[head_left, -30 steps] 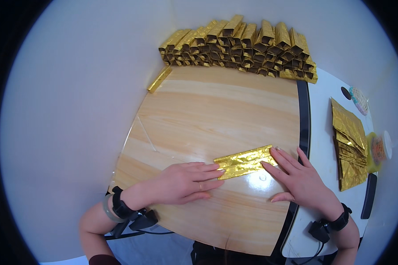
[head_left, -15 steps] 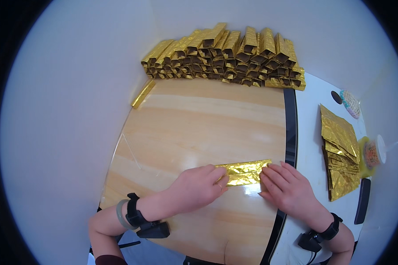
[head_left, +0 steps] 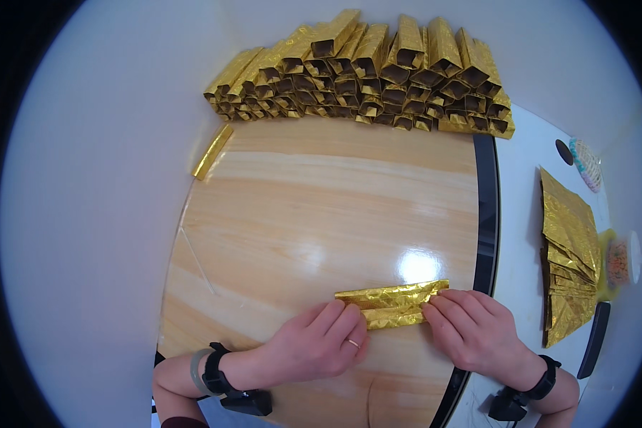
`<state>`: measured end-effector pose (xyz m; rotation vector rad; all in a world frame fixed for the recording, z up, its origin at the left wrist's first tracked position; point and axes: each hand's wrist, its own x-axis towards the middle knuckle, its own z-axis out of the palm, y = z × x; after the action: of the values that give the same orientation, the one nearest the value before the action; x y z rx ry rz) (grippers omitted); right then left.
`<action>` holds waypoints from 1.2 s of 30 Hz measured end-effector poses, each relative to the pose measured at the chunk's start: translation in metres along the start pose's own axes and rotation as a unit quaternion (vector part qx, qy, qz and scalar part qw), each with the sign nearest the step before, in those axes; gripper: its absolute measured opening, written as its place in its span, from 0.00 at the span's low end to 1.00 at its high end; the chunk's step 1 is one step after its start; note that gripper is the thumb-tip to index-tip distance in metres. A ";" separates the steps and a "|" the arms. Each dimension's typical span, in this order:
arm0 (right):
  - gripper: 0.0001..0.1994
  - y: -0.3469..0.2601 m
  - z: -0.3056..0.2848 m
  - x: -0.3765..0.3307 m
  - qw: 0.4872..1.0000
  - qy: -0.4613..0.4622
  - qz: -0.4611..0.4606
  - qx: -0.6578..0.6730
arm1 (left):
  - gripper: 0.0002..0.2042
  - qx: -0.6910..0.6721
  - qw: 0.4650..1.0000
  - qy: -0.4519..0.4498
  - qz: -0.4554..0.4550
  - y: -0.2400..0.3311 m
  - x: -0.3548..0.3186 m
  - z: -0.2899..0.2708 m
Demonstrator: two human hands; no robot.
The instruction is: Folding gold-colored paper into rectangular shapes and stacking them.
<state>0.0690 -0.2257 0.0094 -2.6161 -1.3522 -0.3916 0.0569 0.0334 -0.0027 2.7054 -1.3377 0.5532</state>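
Note:
Both hands grip a long folded piece of gold foil paper [head_left: 396, 305] low over the wooden tabletop. My left hand [head_left: 321, 339] pinches its left end, fingers curled around the near edge. At the other end, my right hand [head_left: 471, 324] has its fingers closed on the right edge. Part of the strip stands up slightly along its length, with a crease running between the two long sides. The fingertips hide both near corners.
A stack of several gold foil paper tubes [head_left: 364, 71] stands at the back. One gold strip [head_left: 212, 153] lies by the left wall. On the white surface at right are fanned gold foil sheets [head_left: 569, 264], a lidded tub [head_left: 620, 260] and a knitted item [head_left: 586, 164].
Both hands and the foil paper appear lower in view, and the whole scene has shifted as the head moved. The strip's fold has opened somewhat between the hands.

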 end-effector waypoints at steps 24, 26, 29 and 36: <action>0.09 0.026 0.006 0.025 0.916 -0.005 0.247 0.315 | 0.10 -0.349 0.869 -0.053 -0.347 -0.030 0.012 -0.003; 0.09 0.026 0.003 0.026 0.913 -0.026 0.249 0.321 | 0.12 -0.291 0.899 -0.080 -0.318 -0.033 0.011 -0.002; 0.09 0.025 0.000 0.027 0.912 -0.040 0.257 0.319 | 0.13 -0.309 0.901 -0.050 -0.301 -0.033 0.012 0.000; 0.10 0.029 -0.005 0.026 0.927 -0.056 0.202 0.310 | 0.10 -0.321 0.918 -0.024 -0.230 -0.037 0.011 0.000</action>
<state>0.1067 -0.2237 0.0212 -2.2937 -0.7468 0.2208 0.0916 0.0476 0.0050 2.3393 -0.6638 -0.0105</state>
